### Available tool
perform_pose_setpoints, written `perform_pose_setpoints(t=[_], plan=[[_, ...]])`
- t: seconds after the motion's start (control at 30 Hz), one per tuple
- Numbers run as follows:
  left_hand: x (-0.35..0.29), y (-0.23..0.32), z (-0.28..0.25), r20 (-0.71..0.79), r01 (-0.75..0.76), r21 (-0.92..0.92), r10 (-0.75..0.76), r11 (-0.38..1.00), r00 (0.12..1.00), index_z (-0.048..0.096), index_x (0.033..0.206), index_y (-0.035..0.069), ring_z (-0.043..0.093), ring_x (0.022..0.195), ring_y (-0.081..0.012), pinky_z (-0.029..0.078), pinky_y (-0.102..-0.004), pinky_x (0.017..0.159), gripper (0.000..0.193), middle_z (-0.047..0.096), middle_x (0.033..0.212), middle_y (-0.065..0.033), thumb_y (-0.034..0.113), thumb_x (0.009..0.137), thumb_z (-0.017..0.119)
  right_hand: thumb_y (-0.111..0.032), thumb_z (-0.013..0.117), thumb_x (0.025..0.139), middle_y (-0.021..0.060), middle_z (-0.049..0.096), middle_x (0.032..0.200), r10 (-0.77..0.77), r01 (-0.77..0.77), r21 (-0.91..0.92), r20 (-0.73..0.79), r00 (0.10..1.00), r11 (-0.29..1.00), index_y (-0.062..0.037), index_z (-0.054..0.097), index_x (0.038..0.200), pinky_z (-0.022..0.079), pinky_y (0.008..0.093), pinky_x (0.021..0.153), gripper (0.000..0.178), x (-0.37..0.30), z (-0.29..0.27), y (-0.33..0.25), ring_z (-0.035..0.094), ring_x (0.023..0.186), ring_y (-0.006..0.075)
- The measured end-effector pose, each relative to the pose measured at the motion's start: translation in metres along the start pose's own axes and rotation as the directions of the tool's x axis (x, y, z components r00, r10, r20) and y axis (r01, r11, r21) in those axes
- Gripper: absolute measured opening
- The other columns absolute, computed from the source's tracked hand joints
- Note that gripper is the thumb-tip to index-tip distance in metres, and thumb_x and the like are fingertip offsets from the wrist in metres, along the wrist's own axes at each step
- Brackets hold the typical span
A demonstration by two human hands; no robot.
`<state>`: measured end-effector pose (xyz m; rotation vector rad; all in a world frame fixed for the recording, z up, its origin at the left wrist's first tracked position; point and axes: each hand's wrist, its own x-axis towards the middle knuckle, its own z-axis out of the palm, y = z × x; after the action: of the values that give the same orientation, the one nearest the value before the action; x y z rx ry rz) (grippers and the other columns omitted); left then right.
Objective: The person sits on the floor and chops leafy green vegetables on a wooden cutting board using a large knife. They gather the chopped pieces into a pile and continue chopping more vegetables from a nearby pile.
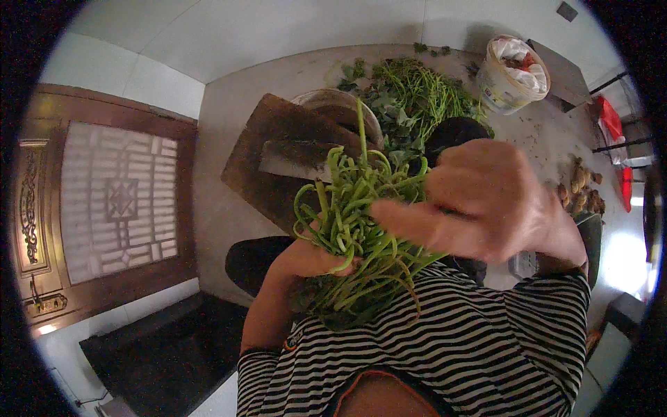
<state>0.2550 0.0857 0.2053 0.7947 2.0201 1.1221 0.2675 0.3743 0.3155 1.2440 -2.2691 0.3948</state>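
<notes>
A thick bunch of long green leafy stems (365,208) stands in front of my chest, its cut or curled ends upward and its leafier part hanging against my striped shirt. My left hand (316,258) is wrapped round the bunch from the left side, and the stems hide some of its fingers. Over the bunch's right side is my right hand (479,201), slightly blurred, with its fingers curled in and one digit reaching to the stems. Whatever it may be pinching is hidden. One straight stem sticks up above the others.
Beyond the bunch, a dark brown board (253,156) leans by a round tub (333,101). More cut greens (424,94) lie on the floor. A white bucket (514,76) with a bag inside stands far right, brown roots or tubers (582,187) nearer. A wooden door (118,201) is left.
</notes>
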Motion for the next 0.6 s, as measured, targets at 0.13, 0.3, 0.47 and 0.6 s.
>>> perform_pose_setpoints(t=[0.13,0.3,0.47,0.6], plan=[[-0.001,-0.007,0.009,-0.062,0.036,-0.128,-0.044,0.991,0.997,0.044,0.123,0.001,0.053,0.1,-0.0186,0.043,-0.0349,0.09,0.065,0.057,0.109,-0.0085,0.022,0.069,0.074,-0.019,0.057,0.066,0.0007,0.039,0.062,-0.047,0.05,-0.018,0.134,0.99,0.999,-0.0103,0.058,0.087,0.04,0.0287,0.041,0.022,0.001,0.014,0.006,0.049,0.053,0.0142],[0.002,0.001,0.002,-0.005,0.021,-0.092,-0.021,0.995,1.0,0.044,0.12,0.002,0.054,0.093,-0.0152,0.045,-0.0326,0.083,0.061,0.059,0.101,-0.0053,0.019,0.07,0.074,-0.019,0.055,0.069,0.0024,0.043,0.064,-0.017,0.013,0.022,0.22,0.975,1.0,-0.0088,0.051,0.08,0.044,0.0296,0.044,0.015,-0.011,0.017,0.008,0.053,0.055,0.0161],[0.006,-0.009,0.014,0.0,0.099,-0.434,-0.11,0.895,0.994,0.047,0.116,0.004,0.055,0.079,-0.0112,0.047,-0.0294,0.073,0.054,0.059,0.09,-0.0018,0.014,0.07,0.072,-0.02,0.056,0.07,0.0033,0.044,0.064,0.04,-0.023,-0.098,0.177,0.983,0.995,-0.0077,0.05,0.078,0.045,0.0304,0.046,0.016,-0.018,0.036,0.006,0.054,0.055,0.0175],[0.013,0.006,0.01,0.05,0.16,-0.202,-0.153,0.966,0.987,0.047,0.117,0.005,0.054,0.084,-0.0121,0.047,-0.0304,0.077,0.054,0.058,0.095,-0.0018,0.012,0.069,0.071,-0.017,0.062,0.064,0.0049,0.044,0.066,0.162,-0.176,0.081,0.16,0.974,0.981,-0.0044,0.052,0.08,0.041,0.029,0.047,0.023,-0.034,0.048,0.012,0.05,0.056,0.019]])
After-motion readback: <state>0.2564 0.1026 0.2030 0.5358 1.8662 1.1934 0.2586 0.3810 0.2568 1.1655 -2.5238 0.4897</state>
